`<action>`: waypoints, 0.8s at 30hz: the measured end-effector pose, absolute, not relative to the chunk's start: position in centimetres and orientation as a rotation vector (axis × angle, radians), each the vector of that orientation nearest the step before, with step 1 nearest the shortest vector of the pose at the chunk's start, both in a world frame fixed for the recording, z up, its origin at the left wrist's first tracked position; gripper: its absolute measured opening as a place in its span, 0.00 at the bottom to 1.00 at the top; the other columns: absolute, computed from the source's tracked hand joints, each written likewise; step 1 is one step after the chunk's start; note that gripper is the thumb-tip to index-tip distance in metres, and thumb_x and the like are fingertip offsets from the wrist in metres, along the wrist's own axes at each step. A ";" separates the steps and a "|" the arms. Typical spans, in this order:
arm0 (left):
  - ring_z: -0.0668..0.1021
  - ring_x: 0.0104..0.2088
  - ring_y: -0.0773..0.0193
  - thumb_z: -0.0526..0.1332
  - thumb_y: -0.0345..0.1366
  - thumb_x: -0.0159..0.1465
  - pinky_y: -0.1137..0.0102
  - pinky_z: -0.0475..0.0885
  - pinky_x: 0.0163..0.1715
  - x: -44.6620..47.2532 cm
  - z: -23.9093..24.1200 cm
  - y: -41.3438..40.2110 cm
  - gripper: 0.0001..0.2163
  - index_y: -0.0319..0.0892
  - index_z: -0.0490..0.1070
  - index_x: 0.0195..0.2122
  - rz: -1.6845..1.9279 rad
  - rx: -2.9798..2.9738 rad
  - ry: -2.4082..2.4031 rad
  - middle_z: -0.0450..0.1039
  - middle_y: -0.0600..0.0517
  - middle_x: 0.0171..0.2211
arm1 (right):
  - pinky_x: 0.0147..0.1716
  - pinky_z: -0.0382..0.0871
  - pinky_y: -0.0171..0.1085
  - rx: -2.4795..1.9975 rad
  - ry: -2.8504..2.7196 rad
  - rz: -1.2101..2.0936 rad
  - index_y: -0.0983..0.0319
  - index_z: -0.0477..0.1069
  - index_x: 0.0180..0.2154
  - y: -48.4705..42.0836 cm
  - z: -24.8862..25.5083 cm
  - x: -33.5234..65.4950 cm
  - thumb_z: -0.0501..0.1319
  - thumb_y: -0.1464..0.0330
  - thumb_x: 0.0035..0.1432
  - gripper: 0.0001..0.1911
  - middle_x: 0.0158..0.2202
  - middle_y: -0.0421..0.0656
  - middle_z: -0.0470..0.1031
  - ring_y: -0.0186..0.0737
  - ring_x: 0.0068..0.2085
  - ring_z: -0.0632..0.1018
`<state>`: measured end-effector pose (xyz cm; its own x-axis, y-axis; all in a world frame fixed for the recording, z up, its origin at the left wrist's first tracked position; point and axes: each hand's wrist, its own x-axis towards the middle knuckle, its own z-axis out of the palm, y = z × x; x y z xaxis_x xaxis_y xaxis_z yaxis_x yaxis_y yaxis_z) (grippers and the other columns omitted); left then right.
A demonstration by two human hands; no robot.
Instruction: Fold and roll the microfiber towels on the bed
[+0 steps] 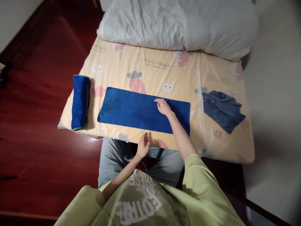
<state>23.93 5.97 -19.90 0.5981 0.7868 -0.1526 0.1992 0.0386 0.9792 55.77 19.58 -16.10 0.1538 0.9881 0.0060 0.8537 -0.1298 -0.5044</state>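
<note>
A blue towel point(131, 108) lies flat in a long strip on the bed, its long side running across in front of me. My right hand point(163, 107) is over its right half, fingers stretched toward the left and holding nothing; whether they press on the cloth is hard to tell. Below the towel's near edge, at the front of the bed, my left hand point(143, 145) is apart from it, with loosely bent fingers and nothing visible in them. A rolled blue towel point(80, 102) with green edging lies at the left. On the right is a crumpled dark grey-blue cloth point(223, 110).
Under the towels is a bed with a yellow rabbit-print sheet point(110, 62). A bulky pale quilt point(178, 25) is heaped along its far side. Dark red flooring point(42, 110) stretches away on the left, and a pale wall point(277, 110) stands at the right.
</note>
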 end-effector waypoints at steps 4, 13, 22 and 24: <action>0.81 0.57 0.52 0.69 0.42 0.67 0.51 0.74 0.65 28.0 -19.7 9.3 0.26 0.44 0.69 0.65 0.689 0.799 0.946 0.76 0.40 0.59 | 0.73 0.66 0.50 -2.132 -1.724 0.527 0.63 0.76 0.64 26.4 -15.8 58.2 0.53 0.79 0.68 0.27 0.64 0.52 0.77 0.50 0.68 0.74; 0.83 0.42 0.63 0.77 0.46 0.62 0.65 0.79 0.55 31.6 -20.2 9.0 0.29 0.41 0.76 0.61 0.787 0.505 1.027 0.79 0.50 0.39 | 0.54 0.80 0.46 -2.105 -1.518 1.135 0.65 0.75 0.63 33.2 -16.8 62.5 0.74 0.72 0.58 0.31 0.45 0.51 0.85 0.47 0.45 0.85; 0.85 0.53 0.54 0.75 0.53 0.64 0.58 0.78 0.63 31.5 -20.9 8.4 0.30 0.40 0.78 0.60 0.993 0.444 1.197 0.81 0.41 0.54 | 0.36 0.74 0.34 -1.864 -1.592 1.301 0.60 0.73 0.47 34.2 -17.8 60.7 0.75 0.67 0.57 0.18 0.30 0.35 0.77 0.34 0.32 0.74; 0.86 0.51 0.56 0.77 0.53 0.62 0.58 0.79 0.61 31.3 -21.1 8.8 0.30 0.41 0.77 0.60 1.067 0.430 1.209 0.82 0.43 0.51 | 0.37 0.72 0.34 -1.847 -1.639 1.305 0.60 0.74 0.45 34.5 -17.6 60.3 0.73 0.70 0.58 0.15 0.28 0.33 0.74 0.33 0.30 0.71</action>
